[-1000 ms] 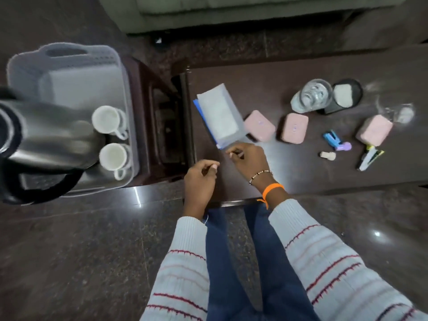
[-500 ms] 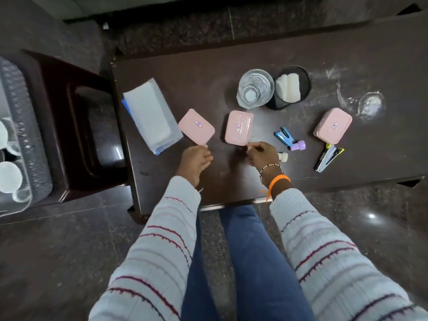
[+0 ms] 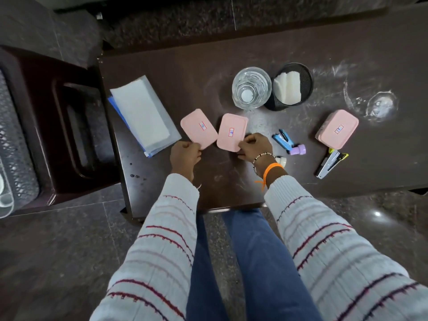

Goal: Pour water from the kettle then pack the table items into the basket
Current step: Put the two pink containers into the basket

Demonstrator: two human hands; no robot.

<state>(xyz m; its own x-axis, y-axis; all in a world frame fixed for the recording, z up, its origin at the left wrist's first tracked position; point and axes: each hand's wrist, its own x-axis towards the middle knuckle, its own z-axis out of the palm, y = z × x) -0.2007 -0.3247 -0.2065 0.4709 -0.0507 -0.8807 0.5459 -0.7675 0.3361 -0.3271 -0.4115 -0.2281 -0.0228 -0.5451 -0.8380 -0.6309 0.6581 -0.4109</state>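
A dark wooden table (image 3: 185,72) carries a plastic document folder (image 3: 143,112), three pink boxes (image 3: 337,129), a water glass (image 3: 251,88), a mesh holder (image 3: 305,82) and two staplers (image 3: 330,163)

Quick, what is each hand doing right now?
Left hand: closed on the left pink box.
Right hand: closed on the middle pink box.

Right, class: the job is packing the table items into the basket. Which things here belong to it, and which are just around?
Part of the job:
left pink box, at left hand
middle pink box, at right hand
right pink box
glass
staplers
basket

Just around:
stool
floor
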